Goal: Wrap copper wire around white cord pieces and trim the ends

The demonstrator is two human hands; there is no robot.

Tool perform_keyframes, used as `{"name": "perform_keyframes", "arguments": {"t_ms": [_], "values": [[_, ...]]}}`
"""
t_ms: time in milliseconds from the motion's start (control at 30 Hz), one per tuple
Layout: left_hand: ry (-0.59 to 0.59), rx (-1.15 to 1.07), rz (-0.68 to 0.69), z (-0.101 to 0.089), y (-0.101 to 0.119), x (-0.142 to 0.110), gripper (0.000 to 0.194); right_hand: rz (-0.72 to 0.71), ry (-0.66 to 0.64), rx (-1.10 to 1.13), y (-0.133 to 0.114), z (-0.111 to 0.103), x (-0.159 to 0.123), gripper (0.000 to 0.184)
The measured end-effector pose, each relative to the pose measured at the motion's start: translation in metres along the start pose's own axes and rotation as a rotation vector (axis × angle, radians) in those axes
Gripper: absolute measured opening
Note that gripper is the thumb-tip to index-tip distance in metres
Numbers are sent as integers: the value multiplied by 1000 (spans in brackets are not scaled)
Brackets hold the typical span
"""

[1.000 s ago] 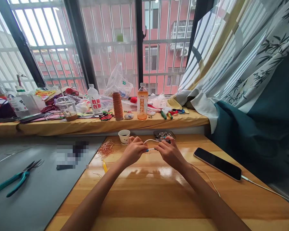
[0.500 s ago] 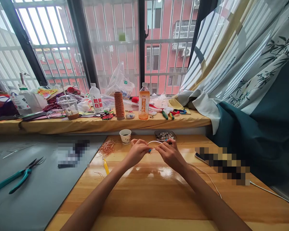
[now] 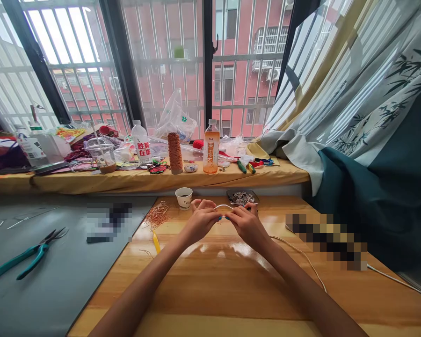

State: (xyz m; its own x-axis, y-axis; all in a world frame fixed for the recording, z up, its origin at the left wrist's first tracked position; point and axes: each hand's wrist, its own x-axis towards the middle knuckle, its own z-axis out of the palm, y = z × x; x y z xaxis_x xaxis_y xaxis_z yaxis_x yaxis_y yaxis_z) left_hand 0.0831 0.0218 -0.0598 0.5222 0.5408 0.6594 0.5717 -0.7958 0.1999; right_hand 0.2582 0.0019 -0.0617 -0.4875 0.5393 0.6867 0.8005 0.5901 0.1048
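A thin, pale curved band (image 3: 224, 206) arches between my two hands above the wooden table; its exact kind is too small to make out. My left hand (image 3: 202, 221) pinches one side of it, fingers closed. Closed on the other side is my right hand (image 3: 246, 224), its thumb tip close to the left one. A thin line, perhaps thread or wire, seems to run between the thumbs below the arch. Just behind my left hand stands a paper cup (image 3: 184, 202) with dark contents. Behind my right hand sits a clear tray (image 3: 230, 200) of small pieces.
Left of my hands lie a pile of copper-coloured strands (image 3: 157, 214) and a yellow tool (image 3: 156, 241). Teal-handled pliers (image 3: 38, 257) rest on the grey mat (image 3: 56, 299). A white cable (image 3: 307, 262) crosses the right side. Bottles and a thread cone (image 3: 175, 153) line the sill.
My right hand's fingers have shifted left, bringing both thumbs nearer each other below the arched band. Both hands keep hold of it. The view has moved slightly.
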Motion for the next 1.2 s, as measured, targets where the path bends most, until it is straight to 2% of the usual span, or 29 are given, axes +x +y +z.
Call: {"name": "perform_keyframes", "arguments": {"t_ms": [233, 333, 433, 567, 800, 967, 1100, 1200], "values": [[7, 38, -18, 0, 4, -1, 16, -79, 27, -135, -3, -5, -1, 23], [16, 48, -38, 1, 4, -1, 16, -65, 27, -146, -5, -5, -1, 23], [20, 45, -35, 3, 3, -2, 18, 6, 24, -98, -7, -4, 0, 21], [53, 48, -18, 3, 1, -2, 21, 187, 33, 130, -9, -4, 2, 19], [141, 108, -7, -2, 7, 0, 16, 479, -69, 680, -9, -13, 9, 19], [205, 166, 37, -7, 12, 0, 11, 659, -126, 950, -10, -19, 12, 18], [191, 192, 81, -9, 12, -1, 11, 766, -238, 1200, -10, -18, 12, 17], [196, 187, 109, -8, 11, 0, 8, 797, -265, 1400, -10, -14, 11, 19]]}}
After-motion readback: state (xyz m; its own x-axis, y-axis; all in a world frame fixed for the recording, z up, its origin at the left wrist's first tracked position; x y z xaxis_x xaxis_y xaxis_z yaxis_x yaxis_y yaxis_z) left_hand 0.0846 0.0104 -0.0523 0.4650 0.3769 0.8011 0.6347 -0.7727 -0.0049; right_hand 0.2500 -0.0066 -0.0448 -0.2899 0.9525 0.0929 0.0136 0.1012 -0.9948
